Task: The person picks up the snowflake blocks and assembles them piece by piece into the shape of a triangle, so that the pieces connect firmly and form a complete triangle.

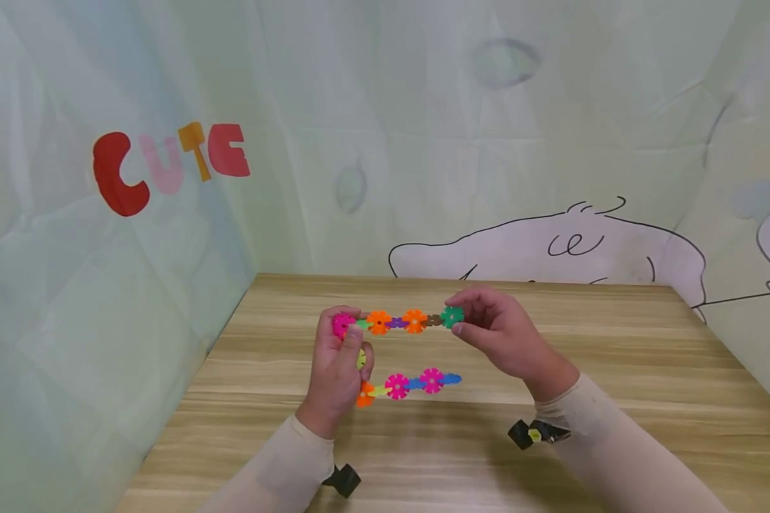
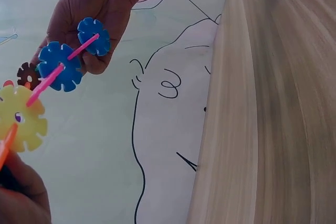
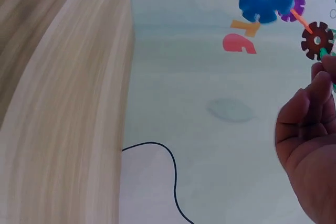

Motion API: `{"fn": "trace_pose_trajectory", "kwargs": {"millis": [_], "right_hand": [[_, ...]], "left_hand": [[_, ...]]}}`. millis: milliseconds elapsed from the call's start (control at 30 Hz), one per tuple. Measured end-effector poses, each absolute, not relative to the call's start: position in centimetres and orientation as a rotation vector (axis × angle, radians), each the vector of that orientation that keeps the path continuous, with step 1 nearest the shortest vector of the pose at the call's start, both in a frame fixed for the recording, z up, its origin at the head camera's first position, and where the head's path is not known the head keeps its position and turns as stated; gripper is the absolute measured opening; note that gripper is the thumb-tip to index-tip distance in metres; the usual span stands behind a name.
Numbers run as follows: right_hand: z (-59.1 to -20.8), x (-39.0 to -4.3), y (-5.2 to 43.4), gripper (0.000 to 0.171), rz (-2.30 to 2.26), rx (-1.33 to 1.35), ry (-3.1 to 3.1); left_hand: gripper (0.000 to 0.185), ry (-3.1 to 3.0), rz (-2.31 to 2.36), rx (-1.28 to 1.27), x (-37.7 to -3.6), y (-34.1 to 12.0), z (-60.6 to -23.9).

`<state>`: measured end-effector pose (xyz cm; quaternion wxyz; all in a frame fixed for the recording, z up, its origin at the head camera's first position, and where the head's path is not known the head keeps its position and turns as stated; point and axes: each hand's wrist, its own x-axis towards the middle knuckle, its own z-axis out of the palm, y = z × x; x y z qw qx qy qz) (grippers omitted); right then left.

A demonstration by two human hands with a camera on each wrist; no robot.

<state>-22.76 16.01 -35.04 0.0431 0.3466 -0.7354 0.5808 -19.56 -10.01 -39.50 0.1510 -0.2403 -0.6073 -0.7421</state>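
Note:
A chain of notched plastic snowflake discs, held above the table, makes a U shape lying on its side. My left hand grips its bent left side, by a pink disc and a partly hidden yellow-green disc. Orange discs alternate with edge-on ones along the upper row. At that row's right end, my right hand pinches a green disc between thumb and fingers. The lower row, with pink discs, ends in a free blue disc. A brown disc sits beside the green one.
The wood-grain table spreads beneath both hands. Pale printed backdrop sheets stand behind and at the sides, with coloured letters at the left and a white cartoon drawing at the back. Small black devices are worn at the wrists.

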Motion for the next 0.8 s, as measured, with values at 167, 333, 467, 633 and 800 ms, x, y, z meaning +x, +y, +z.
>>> {"fn": "trace_pose_trajectory", "kwargs": {"millis": [167, 333, 467, 633, 800], "right_hand": [[-35.3, -22.4, 15.6, 0.03, 1.727, 1.055, -2.176], [-35.3, -22.2, 15.6, 0.029, 1.661, 1.008, -2.198], [-35.2, -22.0, 15.6, 0.029, 1.641, 0.982, -2.219], [-33.9, -20.9, 15.1, 0.027, 1.641, 0.986, -2.215], [-32.8, -20.0, 14.8, 0.026, 1.629, 0.969, -2.222]], "left_hand": [[0.025, -1.748, -2.129, -0.674, -19.6, -9.8, -39.5], [0.025, -1.751, -2.122, -0.682, -19.5, -9.7, -39.6], [0.025, -1.741, -2.112, -0.695, -19.4, -9.7, -39.8], [0.024, -1.717, -2.113, -0.705, -19.3, -9.5, -39.9], [0.024, -1.697, -2.096, -0.735, -19.2, -9.4, -39.8]]}}
